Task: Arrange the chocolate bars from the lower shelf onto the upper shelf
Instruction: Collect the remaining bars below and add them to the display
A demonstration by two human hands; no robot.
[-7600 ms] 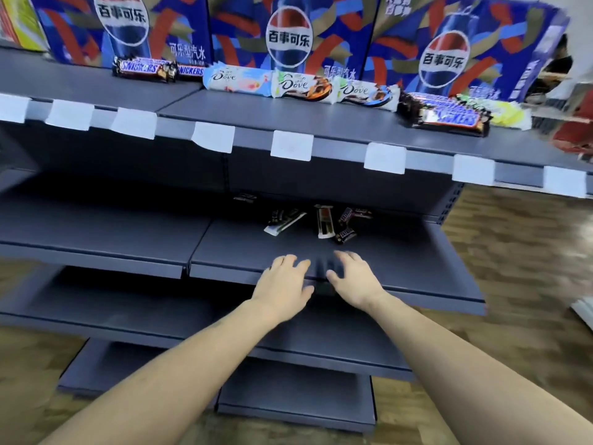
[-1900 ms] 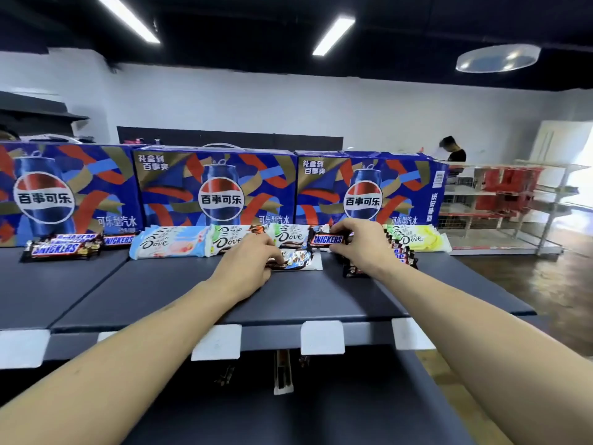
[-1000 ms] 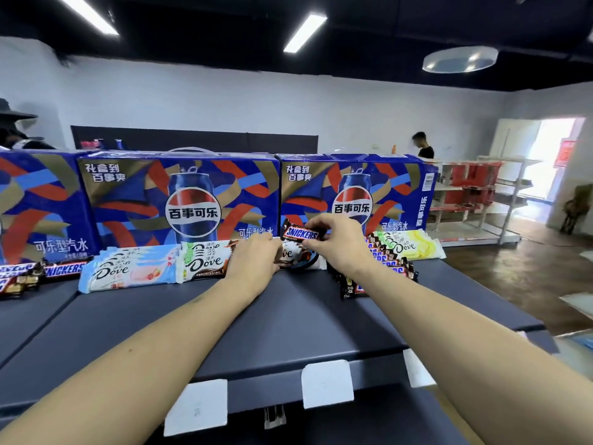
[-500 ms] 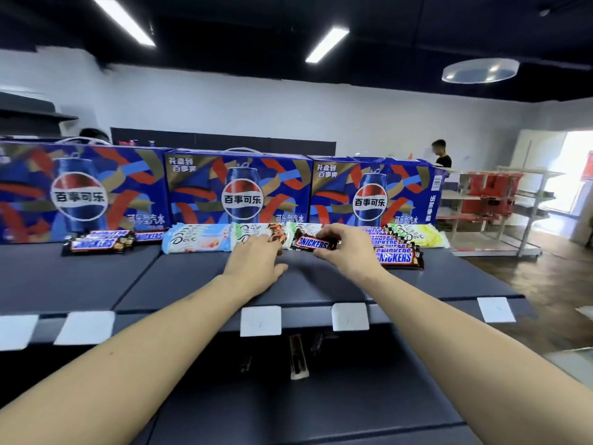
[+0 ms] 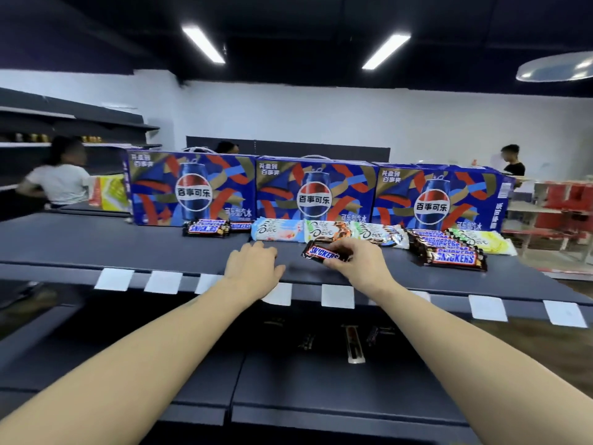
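My right hand (image 5: 359, 261) grips a brown Snickers bar (image 5: 322, 253) just above the front of the upper shelf (image 5: 112, 245). My left hand (image 5: 253, 264) rests flat on that shelf beside it, fingers apart and holding nothing. Behind them lie three Dove bars (image 5: 327, 232) in a row. A stack of Snickers bars (image 5: 449, 252) sits to the right, a yellow Dove bar (image 5: 481, 244) behind it, and a small Snickers pile (image 5: 208, 228) to the left. Several dark bars (image 5: 353, 343) lie on the shadowed lower shelf (image 5: 288, 380).
Three blue Pepsi cartons (image 5: 314, 191) stand along the back of the upper shelf. White price tags (image 5: 337, 296) line its front edge. A person in white (image 5: 61, 178) stands far left, another in black (image 5: 512, 162) far right by red shelving (image 5: 564, 203).
My right hand has drawn the Snickers bar back from the Dove row towards the shelf's front. My left hand slid back with it. The view has shifted left.
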